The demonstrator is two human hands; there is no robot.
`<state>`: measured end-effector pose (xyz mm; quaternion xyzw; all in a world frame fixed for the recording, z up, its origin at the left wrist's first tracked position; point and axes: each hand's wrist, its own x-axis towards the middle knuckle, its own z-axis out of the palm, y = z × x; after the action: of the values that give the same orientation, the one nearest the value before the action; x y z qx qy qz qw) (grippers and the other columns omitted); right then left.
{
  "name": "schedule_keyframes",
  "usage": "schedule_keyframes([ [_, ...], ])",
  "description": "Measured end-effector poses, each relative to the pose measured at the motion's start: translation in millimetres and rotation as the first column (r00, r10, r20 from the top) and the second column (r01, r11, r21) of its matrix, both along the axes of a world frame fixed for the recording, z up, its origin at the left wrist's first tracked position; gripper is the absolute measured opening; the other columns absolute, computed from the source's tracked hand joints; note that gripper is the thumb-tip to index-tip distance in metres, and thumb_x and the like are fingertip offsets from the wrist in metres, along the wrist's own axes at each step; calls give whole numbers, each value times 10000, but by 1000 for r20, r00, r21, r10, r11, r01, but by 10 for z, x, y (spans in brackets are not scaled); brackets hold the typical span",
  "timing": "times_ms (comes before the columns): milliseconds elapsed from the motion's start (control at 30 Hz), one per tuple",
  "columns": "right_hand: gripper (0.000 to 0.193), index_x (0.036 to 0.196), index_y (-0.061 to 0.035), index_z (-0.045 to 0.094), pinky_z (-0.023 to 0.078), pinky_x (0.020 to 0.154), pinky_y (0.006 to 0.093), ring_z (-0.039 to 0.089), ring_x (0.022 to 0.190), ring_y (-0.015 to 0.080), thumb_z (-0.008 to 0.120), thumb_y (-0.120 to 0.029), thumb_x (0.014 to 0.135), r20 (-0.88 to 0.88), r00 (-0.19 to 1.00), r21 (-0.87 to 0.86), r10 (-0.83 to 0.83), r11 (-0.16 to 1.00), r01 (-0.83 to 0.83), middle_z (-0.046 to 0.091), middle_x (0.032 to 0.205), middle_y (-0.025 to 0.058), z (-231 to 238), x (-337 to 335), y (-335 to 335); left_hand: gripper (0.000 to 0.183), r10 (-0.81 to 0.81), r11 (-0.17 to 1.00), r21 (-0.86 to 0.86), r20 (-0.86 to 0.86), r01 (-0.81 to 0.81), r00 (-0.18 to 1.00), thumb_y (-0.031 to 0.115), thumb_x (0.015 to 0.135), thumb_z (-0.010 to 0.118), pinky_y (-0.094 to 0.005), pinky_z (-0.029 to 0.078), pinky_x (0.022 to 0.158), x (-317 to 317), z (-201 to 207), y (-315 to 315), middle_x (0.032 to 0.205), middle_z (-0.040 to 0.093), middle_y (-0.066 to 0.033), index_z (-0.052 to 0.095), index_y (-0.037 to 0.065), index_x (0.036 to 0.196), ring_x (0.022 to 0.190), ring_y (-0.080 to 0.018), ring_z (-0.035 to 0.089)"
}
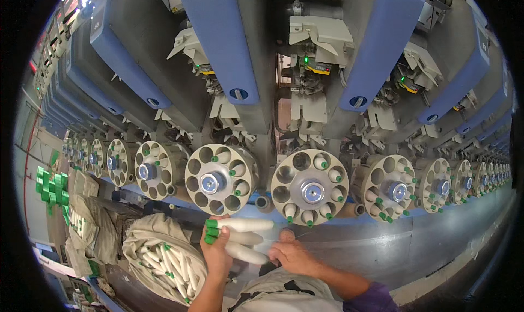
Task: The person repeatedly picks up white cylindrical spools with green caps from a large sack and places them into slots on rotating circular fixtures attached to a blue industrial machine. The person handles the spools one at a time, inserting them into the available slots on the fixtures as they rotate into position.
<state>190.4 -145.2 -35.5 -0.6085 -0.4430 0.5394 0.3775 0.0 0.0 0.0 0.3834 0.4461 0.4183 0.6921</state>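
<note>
My left hand (219, 251) is closed around the green ends of three white yarn bobbins (245, 224), fanned out with their wound bodies pointing right. Close to the far tips of those bobbins is my right hand (295, 256), its fingers curled in. Whether a thread end is pinched there is too small to tell. Just beyond my hands stands a round bobbin magazine (313, 170), with green-tipped bobbins in several of its pockets and others bare. To its left, a second magazine (214, 203) carries a few bobbins on its right side.
An open cloth sack (144, 230) full of green-tipped bobbins sits at my lower left. More magazines (394, 175) line the winding machine both ways. Blue machine columns (218, 39) rise behind them. Green crates (52, 185) are stacked at far left.
</note>
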Motion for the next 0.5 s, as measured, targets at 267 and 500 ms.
schedule_keyframes([
  [267, 364, 939, -71, 634, 455, 720, 324, 541, 753, 132, 501, -366, 1106, -64, 850, 142, -523, 838, 527, 538, 796, 11, -520, 706, 749, 370, 42, 988, 149, -21, -38, 999, 11, 925, 680, -348, 435, 1070, 726, -231, -34, 1351, 647, -133, 617, 20, 1290, 1197, -216, 599],
  [500, 165, 969, -81, 659, 571, 892, 385, 690, 854, 264, 608, -209, 1060, -864, 177, -130, -472, 549, 825, 685, 963, 83, -666, 907, 722, 342, -104, 994, 35, 33, 103, 994, -79, 877, 685, -382, 521, 1026, 658, -196, 40, 1467, 569, -167, 673, 2, 1208, 1212, -303, 655],
])
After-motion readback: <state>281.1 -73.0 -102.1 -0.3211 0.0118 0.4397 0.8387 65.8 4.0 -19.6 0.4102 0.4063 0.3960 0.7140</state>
